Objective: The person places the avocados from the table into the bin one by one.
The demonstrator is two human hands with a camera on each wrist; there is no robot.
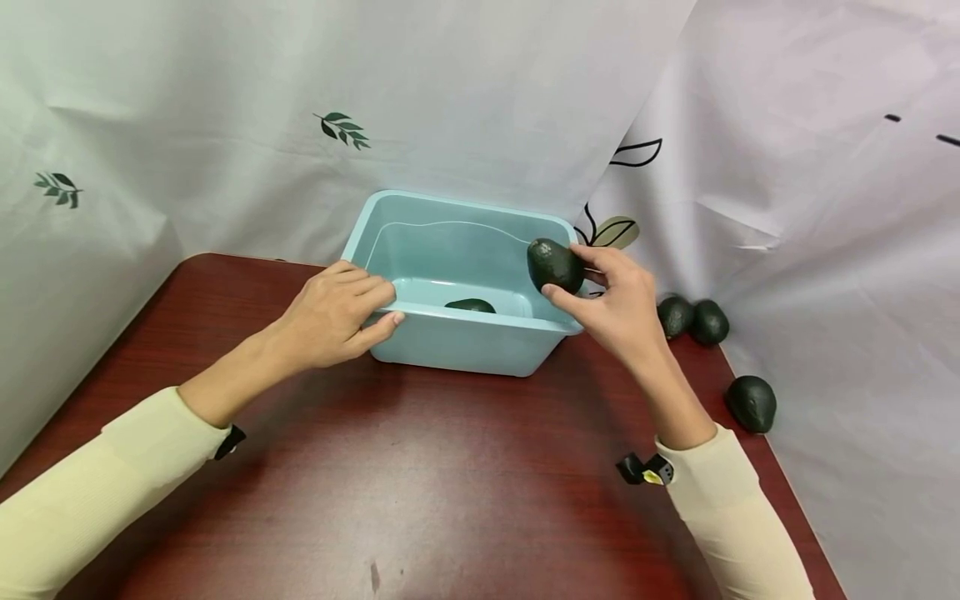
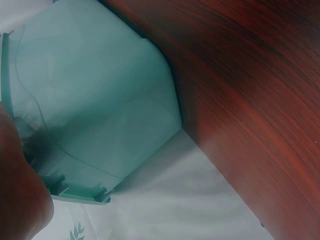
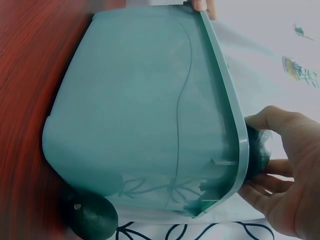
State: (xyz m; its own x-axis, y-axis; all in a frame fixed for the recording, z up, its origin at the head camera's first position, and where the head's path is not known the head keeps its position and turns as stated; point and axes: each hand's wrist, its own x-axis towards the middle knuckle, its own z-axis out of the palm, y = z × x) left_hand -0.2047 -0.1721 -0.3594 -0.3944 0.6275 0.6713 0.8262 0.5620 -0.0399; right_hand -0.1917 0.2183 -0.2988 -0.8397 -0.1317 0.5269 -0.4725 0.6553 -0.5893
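Note:
In the head view my right hand (image 1: pixel 611 292) pinches a dark green avocado (image 1: pixel 553 265) between thumb and fingers, over the right end of a light blue plastic bin (image 1: pixel 465 342). The right wrist view shows the held avocado (image 3: pixel 257 152) just past the bin's rim (image 3: pixel 225 80), partly hidden by it. My left hand (image 1: pixel 341 312) grips the bin's near rim at its left corner, thumb outside. Another avocado (image 1: pixel 471 306) lies on the bin floor, its lower part hidden by the front wall. From the left wrist, the bin's outer wall (image 2: pixel 100 90) fills much of the view.
Two avocados sit side by side right of the bin, the nearer-left one (image 1: pixel 675 317) touching its neighbour (image 1: pixel 709 322). A third avocado (image 1: pixel 752 404) lies at the right edge of the dark red wooden table (image 1: pixel 450 475). White patterned cloth (image 1: pixel 225 125) hangs behind and at both sides.

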